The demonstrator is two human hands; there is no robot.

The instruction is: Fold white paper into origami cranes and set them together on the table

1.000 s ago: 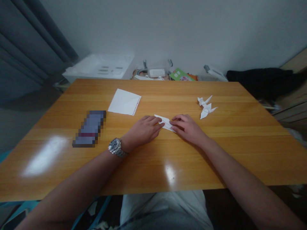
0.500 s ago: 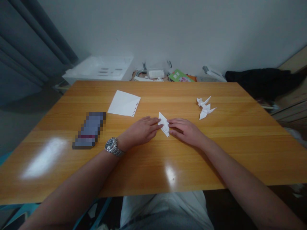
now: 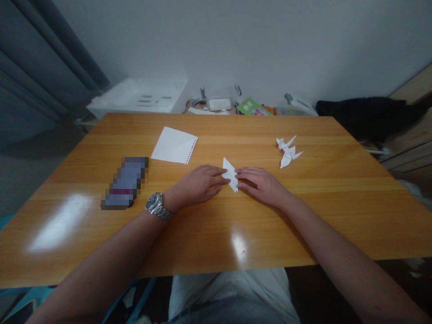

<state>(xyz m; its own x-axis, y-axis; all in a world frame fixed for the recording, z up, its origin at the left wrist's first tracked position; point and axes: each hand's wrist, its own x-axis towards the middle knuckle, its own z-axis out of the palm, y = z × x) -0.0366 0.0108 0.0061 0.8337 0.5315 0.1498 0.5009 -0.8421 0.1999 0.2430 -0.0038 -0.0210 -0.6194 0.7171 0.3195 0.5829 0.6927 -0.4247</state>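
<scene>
A small piece of folded paper [image 3: 229, 173], white and diamond-shaped with a split lower point, lies on the wooden table in front of me. My left hand [image 3: 202, 183], with a metal watch at its wrist, holds the left side with its fingertips. From the right, my right hand [image 3: 259, 183] has thumb and fingers against the opposite edge. The fingertips of both hands cover parts of the folds. Farther right sit two white origami cranes [image 3: 288, 153], close together. Behind my left hand is a flat sheet of paper [image 3: 174, 145] with a perforated edge.
A blurred-out phone-like object [image 3: 126, 182] rests on the left of the wooden table [image 3: 270, 238]. Beyond the far edge are a white basin-like unit [image 3: 141, 96], a green booklet [image 3: 253, 107] and loose items. Dark cloth [image 3: 364, 112] lies at the right.
Almost nothing differs. My left fingers have shifted very slightly right across the folded paper; my right hand stays at its edge.
</scene>
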